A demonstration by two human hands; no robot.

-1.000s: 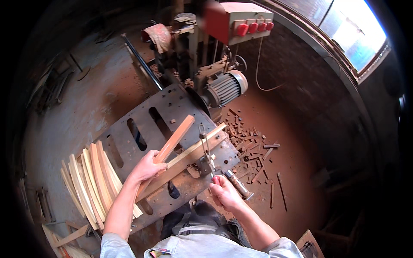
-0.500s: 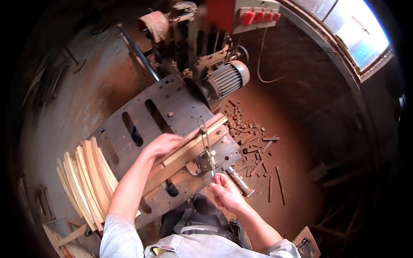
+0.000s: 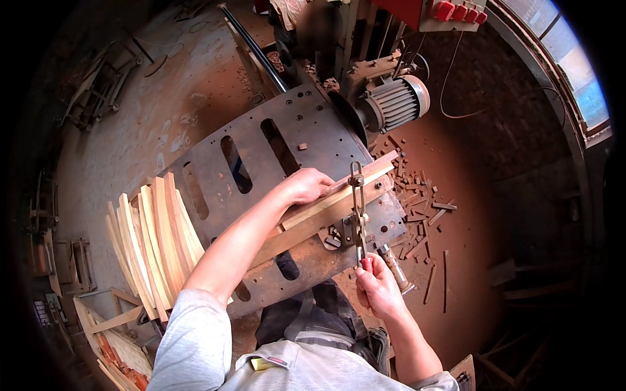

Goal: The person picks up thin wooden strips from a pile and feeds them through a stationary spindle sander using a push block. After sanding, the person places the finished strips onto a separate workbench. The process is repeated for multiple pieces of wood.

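My left hand point(image 3: 309, 185) is closed on a pale wooden strip point(image 3: 339, 201), its fingers partly hidden at the strip's far side. The strip lies along a thicker wooden board point(image 3: 284, 244) on the slotted metal machine table point(image 3: 251, 140). A metal lever clamp point(image 3: 358, 195) crosses over the strip near its right end. My right hand point(image 3: 379, 287) is wrapped round the clamp's red handle point(image 3: 366, 263), at the table's near edge. A small wood block point(image 3: 302, 146) sits on the table beyond my left hand.
Several curved wooden slats point(image 3: 153, 241) are stacked at the table's left end. A finned electric motor point(image 3: 394, 104) stands at the far right of the table. Wood offcuts point(image 3: 424, 215) litter the floor to the right. Red switches point(image 3: 460, 12) are mounted above the motor.
The view has swung, so the table and motor appear farther right and lower. The clamp looks more upright in the picture. Both hands keep their holds.
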